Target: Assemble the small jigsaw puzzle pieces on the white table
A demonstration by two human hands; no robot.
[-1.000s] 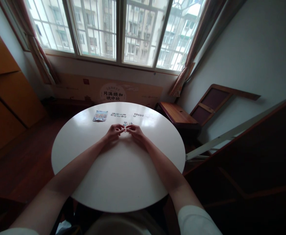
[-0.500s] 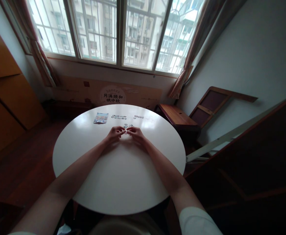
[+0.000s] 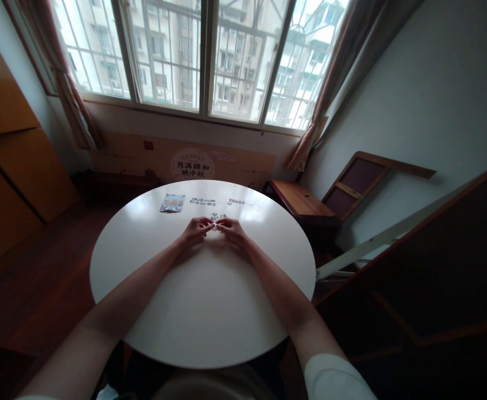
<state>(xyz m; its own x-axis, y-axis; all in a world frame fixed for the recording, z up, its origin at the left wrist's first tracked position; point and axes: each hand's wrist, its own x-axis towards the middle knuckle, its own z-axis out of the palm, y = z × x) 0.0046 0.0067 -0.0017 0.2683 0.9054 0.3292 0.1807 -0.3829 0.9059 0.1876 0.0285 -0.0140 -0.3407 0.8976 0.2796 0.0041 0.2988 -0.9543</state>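
Observation:
Near the far middle of the round white table (image 3: 205, 311), my left hand (image 3: 195, 229) and my right hand (image 3: 232, 229) meet fingertip to fingertip. Both are closed in a pinch on what looks like a jigsaw puzzle piece, very small and mostly hidden by the fingers. Just beyond the fingertips lies a loose cluster of jigsaw pieces (image 3: 223, 216). Farther back, more pieces are laid out in rows (image 3: 203, 201), with a smaller group (image 3: 237, 201) to their right. A colourful picture sheet or packet (image 3: 172, 203) lies flat on the left.
A wooden chair (image 3: 299, 199) stands beyond the table's right edge, against the wall. Windows (image 3: 168, 55) with bars and tied curtains (image 3: 70, 105) are behind. Orange-brown cabinets (image 3: 14, 183) stand at the left, and a dark wooden panel (image 3: 435, 278) slants up at the right.
The view has shifted very slightly, so the whole scene sits a little lower. Both hands stay together in nearly the same pinch over the table.

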